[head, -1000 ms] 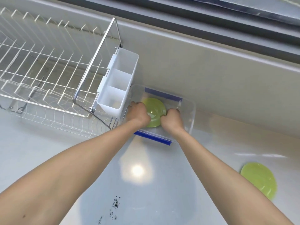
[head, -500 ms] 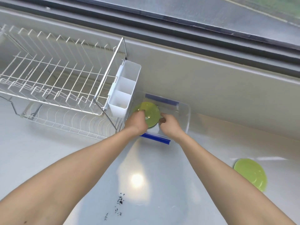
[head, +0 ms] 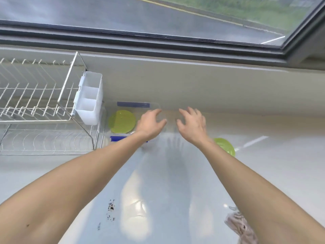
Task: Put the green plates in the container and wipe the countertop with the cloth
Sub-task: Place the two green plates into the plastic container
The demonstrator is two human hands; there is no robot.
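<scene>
Above the countertop (head: 167, 182), left hand (head: 149, 123) and right hand (head: 192, 125) hover, fingers spread, holding nothing.

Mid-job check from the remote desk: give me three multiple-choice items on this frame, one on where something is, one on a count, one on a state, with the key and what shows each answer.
1. Where does the plate in the container lie?
A. In its left part, near the white caddy
B. Out on the dish rack
C. Under the cloth

2. How many green plates are in view?
A. One
B. Two
C. Four

3. What are the hands doing?
A. Both grip a plate
B. One wrings the cloth
C. Both are open and hold nothing

Key:
1 A: the green plate sits inside the clear walls beside the white caddy.
2 B: a second plate lies on the countertop, partly behind the right forearm.
3 C: the left hand and right hand have spread fingers, empty.
</scene>
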